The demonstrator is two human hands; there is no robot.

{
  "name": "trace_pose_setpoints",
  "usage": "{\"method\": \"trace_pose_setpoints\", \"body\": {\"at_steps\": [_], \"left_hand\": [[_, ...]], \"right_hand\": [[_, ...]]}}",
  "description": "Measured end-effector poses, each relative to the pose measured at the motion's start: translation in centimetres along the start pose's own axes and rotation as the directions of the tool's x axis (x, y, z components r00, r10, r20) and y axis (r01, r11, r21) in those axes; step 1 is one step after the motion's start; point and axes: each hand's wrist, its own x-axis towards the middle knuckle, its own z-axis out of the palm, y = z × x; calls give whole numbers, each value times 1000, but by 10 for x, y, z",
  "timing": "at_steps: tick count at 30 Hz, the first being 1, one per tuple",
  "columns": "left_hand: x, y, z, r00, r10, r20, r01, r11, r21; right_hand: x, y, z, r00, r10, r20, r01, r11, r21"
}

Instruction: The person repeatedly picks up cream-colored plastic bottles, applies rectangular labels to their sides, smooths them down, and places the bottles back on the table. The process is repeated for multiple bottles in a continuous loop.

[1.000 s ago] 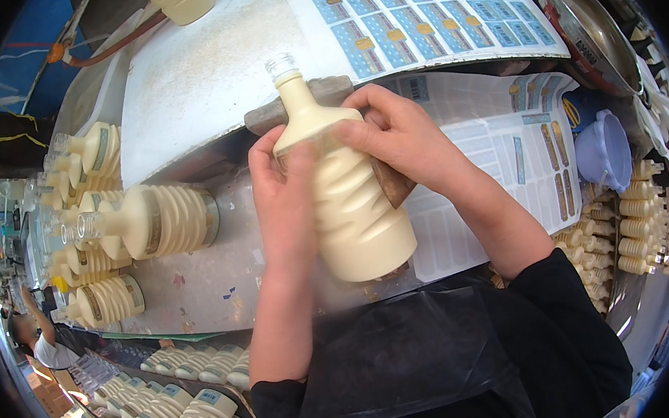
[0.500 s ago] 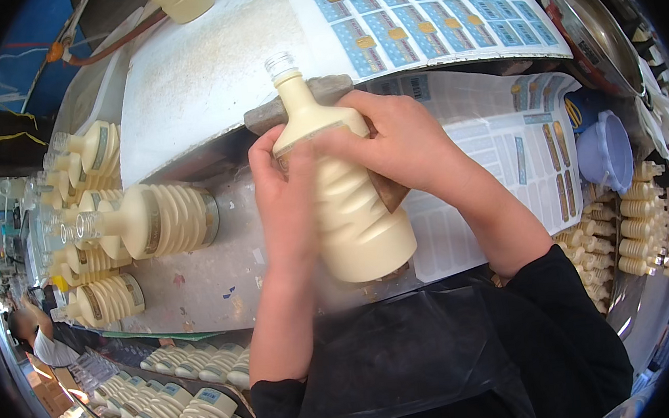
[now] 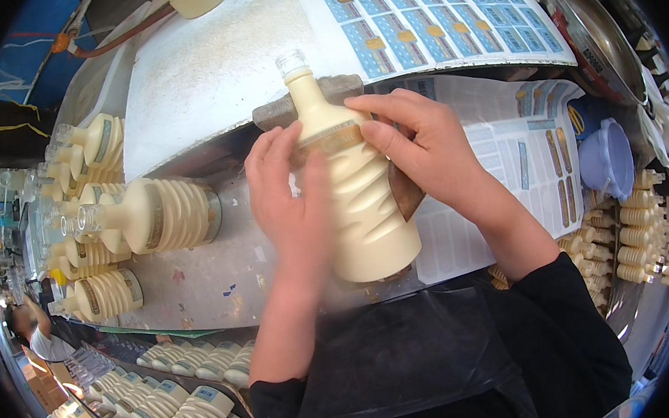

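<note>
A cream-coloured ribbed bottle with a clear uncapped neck lies on the metal table, neck pointing away from me. A thin gold band label wraps its shoulder. My left hand presses along the bottle's left side, fingers near the band. On the right of the shoulder, my right hand lays its fingers over the band. A brown pad shows under the bottle beside my right palm.
Several more cream bottles lie on their sides at the left. Sheets of blue and gold labels lie at the back right, a peeled backing sheet under my right wrist. A lilac lidded tub and a metal pan sit right. More bottles fill crates below.
My left hand has slid up along the bottle's side toward the band label and is blurred. The right hand and the bottle have stayed nearly in place.
</note>
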Motion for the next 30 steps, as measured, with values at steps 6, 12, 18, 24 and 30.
{"method": "trace_pose_setpoints", "body": {"at_steps": [6, 12, 18, 24, 30], "left_hand": [[1, 11, -12, 985, 161, 63, -168, 976, 137], [1, 10, -14, 972, -231, 38, 231, 916, -329], [9, 10, -4, 799, -476, 369, 596, 540, -594], [12, 13, 1, 818, -482, 314, 573, 626, -530], [11, 9, 4, 859, -463, 220, 512, 755, -409]], "right_hand": [[-2, -1, -1, 992, -117, -52, 113, 990, -82], [8, -3, 1, 998, -61, -30, 60, 997, -49], [17, 1, 5, 979, 193, 63, -198, 976, 87], [24, -10, 7, 962, 268, 54, -270, 963, 24], [24, -6, 10, 985, 172, -1, -172, 984, 37]]}}
